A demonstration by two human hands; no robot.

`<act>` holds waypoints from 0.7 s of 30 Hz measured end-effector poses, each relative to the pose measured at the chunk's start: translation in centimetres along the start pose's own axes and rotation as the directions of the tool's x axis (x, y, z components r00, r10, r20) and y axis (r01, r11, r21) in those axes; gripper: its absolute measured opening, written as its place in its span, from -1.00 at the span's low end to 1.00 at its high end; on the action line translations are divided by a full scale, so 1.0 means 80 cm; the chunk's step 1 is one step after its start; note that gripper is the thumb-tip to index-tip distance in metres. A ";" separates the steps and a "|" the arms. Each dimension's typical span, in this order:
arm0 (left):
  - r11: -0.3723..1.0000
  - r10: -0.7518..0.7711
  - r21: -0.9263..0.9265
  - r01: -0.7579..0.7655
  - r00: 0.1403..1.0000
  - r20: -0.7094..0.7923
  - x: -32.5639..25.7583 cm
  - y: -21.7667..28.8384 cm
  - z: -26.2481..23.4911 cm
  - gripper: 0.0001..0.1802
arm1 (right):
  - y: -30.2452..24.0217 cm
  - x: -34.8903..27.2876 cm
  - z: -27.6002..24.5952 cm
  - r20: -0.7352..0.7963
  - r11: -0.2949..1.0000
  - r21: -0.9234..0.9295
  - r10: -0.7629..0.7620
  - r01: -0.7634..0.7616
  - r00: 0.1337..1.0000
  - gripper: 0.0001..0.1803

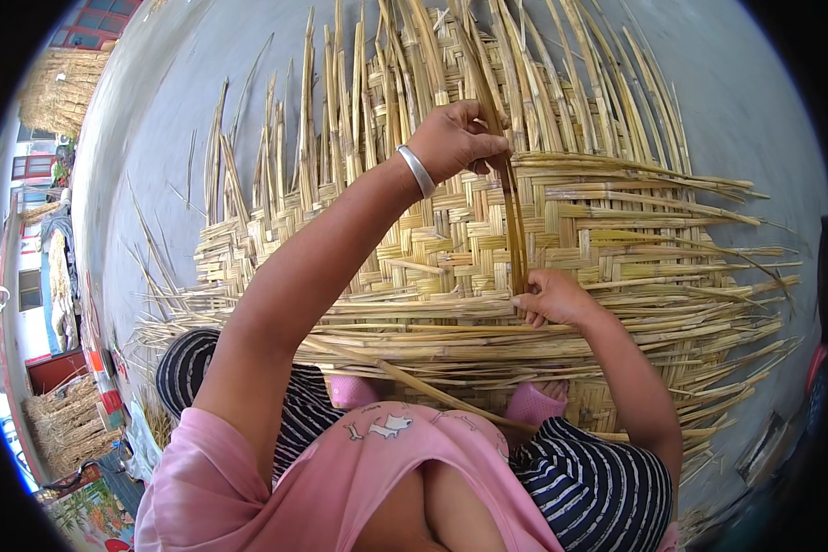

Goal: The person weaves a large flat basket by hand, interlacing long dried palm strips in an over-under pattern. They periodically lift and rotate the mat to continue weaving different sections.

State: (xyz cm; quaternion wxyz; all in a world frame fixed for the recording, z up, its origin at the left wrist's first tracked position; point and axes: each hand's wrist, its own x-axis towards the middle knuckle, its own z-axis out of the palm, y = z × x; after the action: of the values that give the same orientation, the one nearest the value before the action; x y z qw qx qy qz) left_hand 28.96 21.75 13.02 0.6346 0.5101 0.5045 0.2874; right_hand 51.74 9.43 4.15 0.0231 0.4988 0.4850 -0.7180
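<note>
A large woven mat [451, 230] of flat yellow reed strips lies on grey ground in front of me. My left hand [458, 138], with a silver bangle on the wrist, is closed around a long upright reed strip [515, 221] near the mat's middle. My right hand [550, 296] pinches the lower end of that same strip where it meets the horizontal strips. Loose strip ends stick out at the mat's far edge and to the right. My knees in striped trousers and pink socks [534, 403] rest on the mat's near edge.
Grey concrete ground [156, 120] surrounds the mat. Bundles of dry reeds [60, 87] stand at the far left, with another bundle [64, 423] at the lower left near red doors and a wall.
</note>
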 end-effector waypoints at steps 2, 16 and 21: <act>0.990 0.141 0.021 -0.140 0.990 -0.031 0.002 0.002 -0.005 -0.70 | -0.011 0.015 -0.011 -0.024 0.999 -0.026 -0.020 0.020 1.000 -0.81; 0.817 0.059 0.574 0.053 0.983 -0.175 0.011 -0.150 0.018 -0.68 | -0.114 0.132 -0.084 -0.241 0.914 -0.237 -0.384 0.329 0.891 -0.77; 0.784 0.157 0.621 0.009 0.965 -0.212 0.017 -0.180 0.021 -0.72 | -0.103 0.164 -0.094 -0.269 0.921 -0.204 -0.379 0.332 0.885 -0.74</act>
State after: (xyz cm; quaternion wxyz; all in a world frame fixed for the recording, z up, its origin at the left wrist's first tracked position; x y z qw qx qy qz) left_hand 28.83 17.84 -1.01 0.3518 0.6680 0.6263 0.1942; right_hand 46.12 25.08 -0.19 -0.1459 0.5023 0.6193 -0.5855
